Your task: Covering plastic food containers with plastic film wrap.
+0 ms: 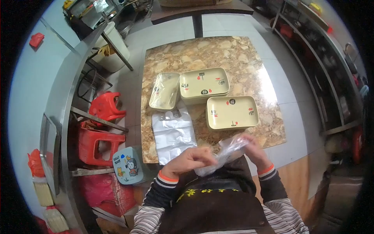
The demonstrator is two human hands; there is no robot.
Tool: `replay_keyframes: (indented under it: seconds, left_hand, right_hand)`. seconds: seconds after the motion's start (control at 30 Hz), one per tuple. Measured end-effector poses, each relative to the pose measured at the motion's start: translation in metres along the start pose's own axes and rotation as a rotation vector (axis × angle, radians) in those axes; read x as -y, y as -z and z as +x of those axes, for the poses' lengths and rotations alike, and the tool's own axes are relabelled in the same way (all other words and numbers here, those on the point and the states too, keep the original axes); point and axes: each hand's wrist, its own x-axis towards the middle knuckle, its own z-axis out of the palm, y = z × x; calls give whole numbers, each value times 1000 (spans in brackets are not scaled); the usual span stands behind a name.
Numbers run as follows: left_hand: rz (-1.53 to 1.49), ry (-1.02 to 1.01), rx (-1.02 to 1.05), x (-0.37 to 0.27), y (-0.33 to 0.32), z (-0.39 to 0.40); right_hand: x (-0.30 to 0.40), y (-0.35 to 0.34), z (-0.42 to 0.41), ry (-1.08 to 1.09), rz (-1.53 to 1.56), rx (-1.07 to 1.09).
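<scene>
Between my hands, near the table's front edge, a crumpled clear plastic bag (223,156) is stretched. My left hand (194,159) has its fingers bent at the bag's left part, and my right hand (255,149) grips the right end. Just beyond stands a stack of cream rectangular trays (233,112) with printed characters. Another cream stack (204,83) is farther back, touching or nearly touching a cream tray in clear plastic (164,90) on its left. A flat pile of white plastic bags (175,136) lies in front of that wrapped tray.
All this rests on a square marble-patterned table (198,55). Left of it are red plastic stools (100,143), a blue stool with a cartoon top (128,165) and a steel counter (62,87). Metal shelving (309,58) runs along the right; a dark table (201,11) stands beyond.
</scene>
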Motion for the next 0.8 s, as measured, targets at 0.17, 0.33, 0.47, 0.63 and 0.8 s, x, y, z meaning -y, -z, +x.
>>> replay_keyframes:
  seconds: [0.17,0.33,0.47,0.63,0.8]
  left_hand:
    - [752,-72,-543,10,8,0]
    - [868,-35,-684,-7,-11,23]
    - [1040,-74,-472,-11,-16,32]
    - [1142,-71,-425,-23,-27,55]
    - [1209,11,-478,-23,7,84]
  right_hand:
    - [34,-1,-6,-140,411,54]
    - [64,-8,-12,206,-174,373]
    - [66,-4,4,426,-954,-443]
    - [102,-1,25,276,-1181,-751]
    - [83,45,49,430,-1553,-650]
